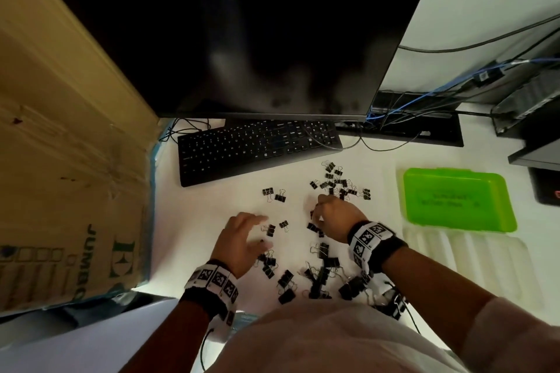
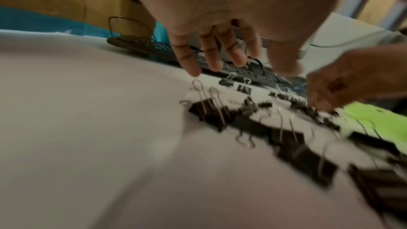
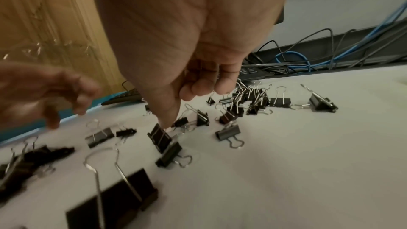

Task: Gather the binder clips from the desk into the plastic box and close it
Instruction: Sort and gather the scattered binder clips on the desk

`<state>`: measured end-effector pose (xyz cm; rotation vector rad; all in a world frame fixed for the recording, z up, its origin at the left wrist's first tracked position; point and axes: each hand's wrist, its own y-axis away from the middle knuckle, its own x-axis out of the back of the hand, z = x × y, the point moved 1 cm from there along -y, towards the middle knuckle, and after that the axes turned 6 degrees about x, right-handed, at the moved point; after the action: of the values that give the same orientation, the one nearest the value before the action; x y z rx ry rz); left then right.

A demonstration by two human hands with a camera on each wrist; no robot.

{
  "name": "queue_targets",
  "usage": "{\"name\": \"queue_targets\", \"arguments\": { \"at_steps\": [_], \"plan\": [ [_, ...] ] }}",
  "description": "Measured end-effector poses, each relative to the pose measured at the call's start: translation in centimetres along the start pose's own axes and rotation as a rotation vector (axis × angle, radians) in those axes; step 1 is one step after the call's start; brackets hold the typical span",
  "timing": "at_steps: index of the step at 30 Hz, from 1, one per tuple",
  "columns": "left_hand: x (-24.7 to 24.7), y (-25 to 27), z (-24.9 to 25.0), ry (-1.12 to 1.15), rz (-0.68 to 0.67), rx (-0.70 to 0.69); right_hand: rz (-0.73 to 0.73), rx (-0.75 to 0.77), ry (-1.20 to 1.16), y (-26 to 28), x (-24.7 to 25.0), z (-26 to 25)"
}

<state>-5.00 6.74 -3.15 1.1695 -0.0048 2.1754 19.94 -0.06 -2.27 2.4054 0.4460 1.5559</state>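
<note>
Several black binder clips lie scattered on the white desk: a far cluster (image 1: 336, 183), a near cluster (image 1: 318, 275) and loose ones between. The plastic box lies open at the right, its green half (image 1: 457, 200) behind its translucent half (image 1: 472, 260); nothing shows inside either. My left hand (image 1: 242, 236) hovers with fingers spread (image 2: 211, 58) just over small clips (image 2: 211, 112) and holds nothing. My right hand (image 1: 318, 215) is curled, and its thumb and forefinger (image 3: 171, 121) pinch the wire handles of one binder clip (image 3: 161, 138) that stands tilted on the desk.
A black keyboard (image 1: 257, 148) and a dark monitor (image 1: 242, 39) stand behind the clips. A large cardboard box (image 1: 60, 160) walls the left side. Cables (image 1: 454, 85) and black devices (image 1: 539, 130) crowd the back right. The desk's front edge is at my body.
</note>
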Motion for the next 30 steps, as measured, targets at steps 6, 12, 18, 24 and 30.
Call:
{"name": "queue_targets", "arguments": {
  "at_steps": [6,12,18,24,30],
  "plan": [
    [-3.2,2.5,-1.5,-0.278,-0.074,-0.241,-0.096,0.066,-0.156,0.6,0.7,-1.9],
    [-3.4,2.8,-3.9,-0.176,0.113,-0.117,-0.220,0.096,-0.183,-1.5,-0.4,-6.3],
    [-1.5,2.0,-5.2,-0.088,0.091,-0.052,-0.157,0.154,-0.200,-3.2,-1.9,-8.5],
    [-0.7,0.8,-2.6,-0.115,0.079,-0.041,0.037,0.039,-0.128,-2.1,0.4,-4.7],
    [-2.1,-0.6,-0.1,-0.323,-0.114,-0.109,0.081,-0.172,-0.104,-1.1,1.6,-0.3]
  ]
}}
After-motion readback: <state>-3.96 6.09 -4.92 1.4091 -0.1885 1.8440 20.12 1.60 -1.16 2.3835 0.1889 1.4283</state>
